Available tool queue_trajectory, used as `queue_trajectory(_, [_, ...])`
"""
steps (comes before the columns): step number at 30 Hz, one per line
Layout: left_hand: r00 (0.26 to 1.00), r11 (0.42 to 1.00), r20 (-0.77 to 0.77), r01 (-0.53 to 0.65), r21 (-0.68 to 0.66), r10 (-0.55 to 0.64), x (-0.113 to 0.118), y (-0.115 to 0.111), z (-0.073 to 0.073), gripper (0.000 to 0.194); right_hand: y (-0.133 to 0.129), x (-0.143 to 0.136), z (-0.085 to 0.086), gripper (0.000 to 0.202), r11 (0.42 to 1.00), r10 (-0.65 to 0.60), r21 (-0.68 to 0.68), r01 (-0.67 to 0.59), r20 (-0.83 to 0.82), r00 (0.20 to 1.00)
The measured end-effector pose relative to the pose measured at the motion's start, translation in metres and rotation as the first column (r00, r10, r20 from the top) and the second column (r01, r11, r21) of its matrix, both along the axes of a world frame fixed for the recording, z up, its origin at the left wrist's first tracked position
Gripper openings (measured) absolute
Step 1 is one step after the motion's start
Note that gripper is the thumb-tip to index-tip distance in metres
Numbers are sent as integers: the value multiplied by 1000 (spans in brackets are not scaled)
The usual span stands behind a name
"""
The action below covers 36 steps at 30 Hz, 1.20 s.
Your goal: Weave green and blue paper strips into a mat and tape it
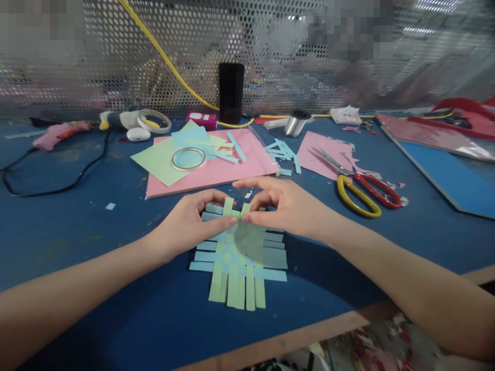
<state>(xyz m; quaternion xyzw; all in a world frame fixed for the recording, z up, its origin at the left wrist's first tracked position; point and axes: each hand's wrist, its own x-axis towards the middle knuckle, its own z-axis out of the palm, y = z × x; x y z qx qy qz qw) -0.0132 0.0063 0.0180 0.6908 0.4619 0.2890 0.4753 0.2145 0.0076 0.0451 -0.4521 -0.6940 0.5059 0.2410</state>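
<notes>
A lattice of woven green and blue paper strips [235, 257] lies flat on the blue table, its loose strip ends sticking out on all sides. At its far edge, my left hand [199, 216] pinches the strips between thumb and curled fingers. Close beside it on the right, my right hand [276, 203] has its thumb and a bent finger on a green strip, with the index finger stretched out above. The two thumb tips nearly meet. The fingertips under the paper are partly hidden.
Behind the weave, a pink sheet stack [174, 184] bears green and blue paper and a tape ring [188, 158]. Scissors [358, 188] lie at the right near blue scraps [281, 150]. A phone [231, 93] stands upright at the back. A glue gun [58, 136] rests at the left.
</notes>
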Motion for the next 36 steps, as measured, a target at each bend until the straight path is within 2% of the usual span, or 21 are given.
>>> queue_trajectory(4, [1000, 999, -8, -25, 48, 26, -2, 1, -6, 38, 2, 2, 0, 72, 998, 3, -70, -3, -5, 1000])
queue_trajectory(8, [997, 999, 52, -52, -16, 53, -5, 0, -10, 41, 6, 6, -2, 70, 994, -45, -98, 41, -43, 998])
queue_trajectory(12, [999, 998, 31, -22, -61, 24, -5, 0, -3, 46, 9, 6, -2, 63, 997, -57, -47, 56, -27, 998])
queue_trajectory(16, [995, 989, 86, 67, -129, -56, -5, 3, 7, 60, 9, 4, -1, 65, 998, 21, 52, -21, 6, 1000])
queue_trajectory(20, [994, 985, 64, 96, -142, -88, -7, 6, 10, 57, 8, 6, 1, 70, 997, 39, 74, -39, 8, 999])
queue_trajectory(24, [986, 989, 160, -12, -150, 36, -7, 7, 7, 47, 13, 15, 4, 75, 996, -93, 9, 93, -32, 995])
queue_trajectory(27, [946, 968, 252, -160, -193, 206, -5, 7, 5, 47, 19, 23, 7, 77, 989, -87, -123, 78, -76, 993])
queue_trajectory(29, [923, 950, 275, -209, -231, 270, -4, 6, 5, 47, 22, 26, 8, 79, 980, -94, -184, 74, -101, 990])
queue_trajectory(32, [926, 943, 282, -169, -286, 251, -3, 4, 10, 51, 24, 27, 9, 83, 977, -137, -172, 123, -73, 988])
queue_trajectory(36, [964, 953, 223, -76, -294, 146, -2, 1, 17, 45, 20, 24, 7, 83, 996, -78, -54, 75, -40, 996])
